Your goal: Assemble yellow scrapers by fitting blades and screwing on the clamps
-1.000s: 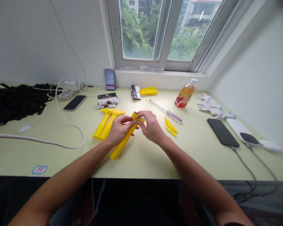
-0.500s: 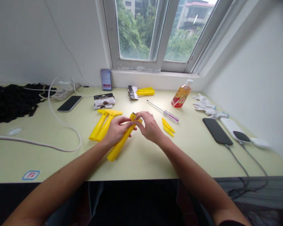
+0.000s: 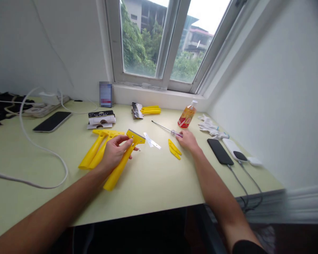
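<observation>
My left hand [image 3: 115, 152] grips a yellow scraper [image 3: 119, 170] just below its head. A thin metal blade edge and small screws show on that head. My right hand [image 3: 187, 140] has its fingers closed round the clear handle of a screwdriver [image 3: 162, 127], whose shaft points to the far left along the table. Between the hands lie white strips [image 3: 151, 140] and a few tiny metal bits [image 3: 139, 149]. Two yellow blade covers [image 3: 174, 149] rest near my right wrist. Beside my left hand are more yellow scraper handles [image 3: 91, 151], partly hidden by it.
Toward the back stand a small box [image 3: 101, 118], a propped phone [image 3: 106, 94], packaged yellow handles [image 3: 150, 109] and a drink bottle [image 3: 187, 114]. White gloves [image 3: 211, 127] and a black phone [image 3: 220, 151] with cables lie right. A white cable [image 3: 46, 150] loops across the left.
My right hand has left the scraper head and moved right onto the screwdriver. The scraper stays in my left hand, its head now uncovered. The view has shifted to the right.
</observation>
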The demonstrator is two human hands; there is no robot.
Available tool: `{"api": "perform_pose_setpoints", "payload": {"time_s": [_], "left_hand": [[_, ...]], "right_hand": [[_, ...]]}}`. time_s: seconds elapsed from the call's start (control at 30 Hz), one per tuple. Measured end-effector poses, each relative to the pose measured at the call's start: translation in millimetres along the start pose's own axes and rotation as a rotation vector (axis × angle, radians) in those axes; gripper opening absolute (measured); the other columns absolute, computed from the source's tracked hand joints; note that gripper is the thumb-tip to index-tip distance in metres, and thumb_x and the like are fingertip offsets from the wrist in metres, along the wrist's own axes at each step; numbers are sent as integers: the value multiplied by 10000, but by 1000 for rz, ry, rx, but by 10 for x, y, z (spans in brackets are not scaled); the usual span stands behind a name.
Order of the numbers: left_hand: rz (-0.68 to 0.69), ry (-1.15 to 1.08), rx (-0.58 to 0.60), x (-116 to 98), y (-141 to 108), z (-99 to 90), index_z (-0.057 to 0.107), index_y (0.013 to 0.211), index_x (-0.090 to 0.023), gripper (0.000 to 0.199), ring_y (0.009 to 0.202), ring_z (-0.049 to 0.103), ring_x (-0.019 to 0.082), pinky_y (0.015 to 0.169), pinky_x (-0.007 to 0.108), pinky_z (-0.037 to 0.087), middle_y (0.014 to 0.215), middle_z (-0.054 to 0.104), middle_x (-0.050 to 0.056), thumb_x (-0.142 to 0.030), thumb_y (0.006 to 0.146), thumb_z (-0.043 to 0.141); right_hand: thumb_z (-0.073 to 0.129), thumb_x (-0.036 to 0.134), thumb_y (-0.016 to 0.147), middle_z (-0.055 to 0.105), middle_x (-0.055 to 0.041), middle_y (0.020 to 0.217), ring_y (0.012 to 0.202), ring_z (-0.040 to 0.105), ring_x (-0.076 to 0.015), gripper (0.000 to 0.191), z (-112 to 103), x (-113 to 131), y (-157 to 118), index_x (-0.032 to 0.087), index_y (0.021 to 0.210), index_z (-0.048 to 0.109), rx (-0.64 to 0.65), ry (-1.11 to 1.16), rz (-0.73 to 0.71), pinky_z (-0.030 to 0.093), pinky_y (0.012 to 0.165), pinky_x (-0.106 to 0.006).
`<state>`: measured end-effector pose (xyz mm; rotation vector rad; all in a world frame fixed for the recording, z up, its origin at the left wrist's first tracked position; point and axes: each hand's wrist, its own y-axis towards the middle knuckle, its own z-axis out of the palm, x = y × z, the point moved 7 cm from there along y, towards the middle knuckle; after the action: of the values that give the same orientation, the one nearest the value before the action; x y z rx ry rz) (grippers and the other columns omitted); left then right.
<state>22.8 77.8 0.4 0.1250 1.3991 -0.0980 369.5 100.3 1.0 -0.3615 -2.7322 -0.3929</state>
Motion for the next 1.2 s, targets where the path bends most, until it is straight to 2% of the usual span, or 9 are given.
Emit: {"api": "perform_pose_setpoints", "payload": {"time_s": [0.07, 0.17, 0.27, 0.33, 0.4, 0.47, 0.57, 0.7, 1.2], "left_hand": [[3, 6, -2, 3, -1, -8, 593, 902, -140, 363, 728, 740, 275, 403, 271, 560, 991, 686, 85, -376, 710, 791], [1, 23, -25, 21, 16, -40, 592, 883, -155, 344, 724, 740, 274, 403, 275, 562, 972, 684, 77, -367, 703, 794], [14, 43, -60, 39, 51, -76, 572, 841, -168, 325, 699, 735, 266, 384, 269, 550, 925, 672, 63, -352, 692, 794], [26, 55, -75, 49, 70, -88, 555, 847, -174, 318, 683, 731, 251, 378, 269, 549, 924, 659, 55, -348, 702, 779], [31, 68, -96, 60, 83, -102, 534, 859, -178, 327, 665, 725, 234, 373, 269, 548, 926, 641, 44, -355, 710, 764], [39, 78, -116, 67, 90, -117, 513, 861, -177, 346, 649, 718, 221, 365, 268, 543, 920, 619, 32, -372, 712, 756], [66, 85, -129, 64, 96, -133, 498, 861, -178, 365, 649, 715, 216, 364, 262, 537, 899, 593, 13, -403, 721, 748], [96, 88, -115, 55, 92, -140, 497, 878, -181, 359, 657, 716, 216, 367, 261, 534, 892, 587, 5, -419, 746, 731], [79, 106, -96, -12, 42, -85, 480, 878, -187, 364, 662, 709, 201, 378, 233, 509, 832, 608, -1, -424, 745, 722]], "right_hand": [[608, 381, 845, 717, -136, 981, 900, 653, -246, 280, -97, 3, -11, 158, 997, 684, -77, 59, -30, 474, 813, -342], [498, 492, 916, 710, -112, 1020, 899, 656, -216, 406, -409, 73, -120, 172, 1121, 642, -232, 142, -78, 484, 804, -317], [460, 566, 918, 676, -65, 811, 678, 609, -170, 491, -748, 134, -302, 157, 1126, 635, -362, 395, -146, 474, 635, -291], [544, 572, 873, 589, -9, 652, 536, 504, -126, 486, -829, 207, -393, 148, 1077, 666, -270, 651, -240, 405, 513, -263], [628, 535, 832, 549, 11, 609, 507, 447, -102, 444, -786, 326, -459, 146, 1034, 699, -56, 785, -327, 356, 478, -249], [668, 484, 819, 597, -8, 663, 548, 468, -99, 378, -711, 432, -516, 153, 992, 728, 110, 761, -383, 361, 504, -249], [667, 452, 828, 671, -40, 781, 626, 517, -111, 327, -623, 541, -556, 166, 963, 748, 215, 666, -433, 388, 561, -256], [641, 455, 850, 672, -42, 777, 623, 506, -107, 340, -567, 595, -559, 159, 981, 744, 256, 638, -437, 368, 554, -254], [609, 476, 867, 668, -33, 740, 584, 493, -111, 351, -602, 603, -570, 179, 1001, 738, 182, 553, -482, 370, 530, -251]]}}
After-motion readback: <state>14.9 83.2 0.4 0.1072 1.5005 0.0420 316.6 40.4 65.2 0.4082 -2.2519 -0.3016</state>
